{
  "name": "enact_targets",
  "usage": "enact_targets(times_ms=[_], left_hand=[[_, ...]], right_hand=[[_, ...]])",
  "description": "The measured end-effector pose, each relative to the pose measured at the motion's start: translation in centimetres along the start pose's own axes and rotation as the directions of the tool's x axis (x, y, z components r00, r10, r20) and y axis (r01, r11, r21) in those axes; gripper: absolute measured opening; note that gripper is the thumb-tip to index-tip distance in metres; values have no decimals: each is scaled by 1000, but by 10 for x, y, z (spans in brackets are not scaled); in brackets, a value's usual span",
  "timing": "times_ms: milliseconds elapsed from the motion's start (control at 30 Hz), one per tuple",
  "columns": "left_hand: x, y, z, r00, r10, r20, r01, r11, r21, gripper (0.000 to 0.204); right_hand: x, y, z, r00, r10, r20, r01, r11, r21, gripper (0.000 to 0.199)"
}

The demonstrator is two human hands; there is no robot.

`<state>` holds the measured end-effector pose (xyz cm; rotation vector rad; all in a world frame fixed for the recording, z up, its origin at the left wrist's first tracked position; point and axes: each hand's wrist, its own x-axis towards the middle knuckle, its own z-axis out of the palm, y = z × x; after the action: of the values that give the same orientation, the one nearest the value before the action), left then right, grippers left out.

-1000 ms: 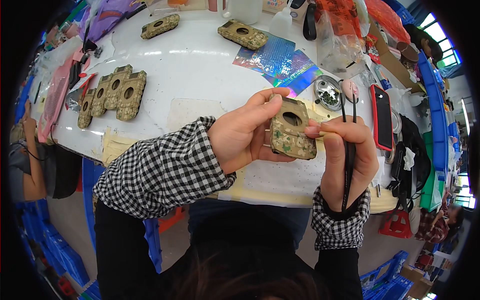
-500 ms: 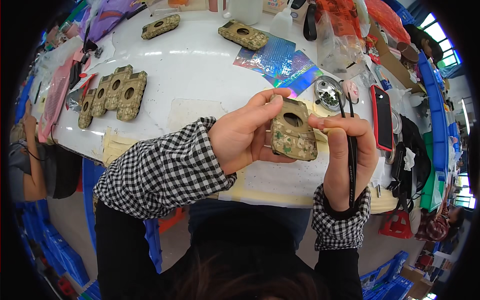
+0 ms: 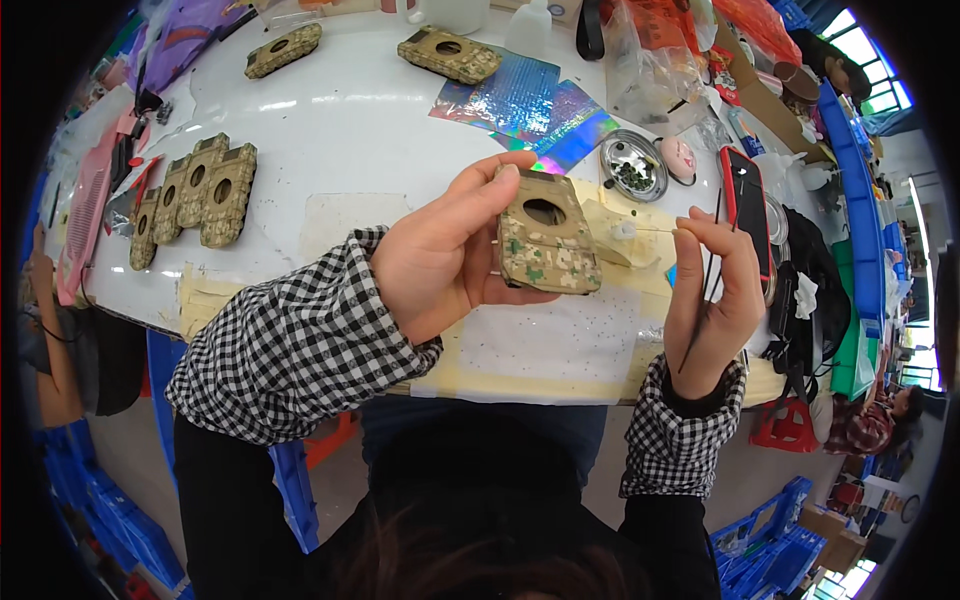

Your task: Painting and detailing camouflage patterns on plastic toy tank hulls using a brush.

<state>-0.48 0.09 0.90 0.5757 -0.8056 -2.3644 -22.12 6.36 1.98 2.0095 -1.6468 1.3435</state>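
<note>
My left hand (image 3: pixel 425 255) is closed around a camouflage toy tank hull (image 3: pixel 553 255), tilted up with its round top hole showing. To the right of it, my right hand (image 3: pixel 722 285) pinches a thin pale stick (image 3: pixel 660 231) between thumb and fingertips. Dark tweezers (image 3: pixel 710 275) rest in the same hand, lying across the fingers and palm. The stick points left at a small whitish blob (image 3: pixel 623 231) on a yellowish sheet (image 3: pixel 605 245); whether they touch I cannot tell. Behind that sheet sits a round clear dish (image 3: pixel 634 166) with small dark green parts.
Several similar hulls (image 3: pixel 222 195) stand together at the left; two more hulls (image 3: pixel 284 50) (image 3: pixel 449 54) lie at the back. Shiny packets (image 3: pixel 515 95), a white bottle (image 3: pixel 528 30) and a red-cased phone (image 3: pixel 748 210) surround the work spot. Another person's arm (image 3: pixel 52 345) shows at far left.
My right hand has drawn away from the hull to the right, taking the stick and tweezers along. The hull stays in my left hand. The whole view has shifted slightly.
</note>
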Motion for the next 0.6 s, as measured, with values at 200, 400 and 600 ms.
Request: enact_targets(times_ms=[200,400,600], left_hand=[[4,0,-3,999,23,-47,-25,999,-29,40],[4,-2,-5,999,43,-20,-43,999,-11,39],[4,-4,-5,996,68,-60,-68,998,6,41]], right_hand=[[0,3,2,993,11,116,-3,998,-67,18],[-13,2,-25,983,95,159,-120,981,155,48],[-52,-21,-51,846,372,382,-504,792,345,45]])
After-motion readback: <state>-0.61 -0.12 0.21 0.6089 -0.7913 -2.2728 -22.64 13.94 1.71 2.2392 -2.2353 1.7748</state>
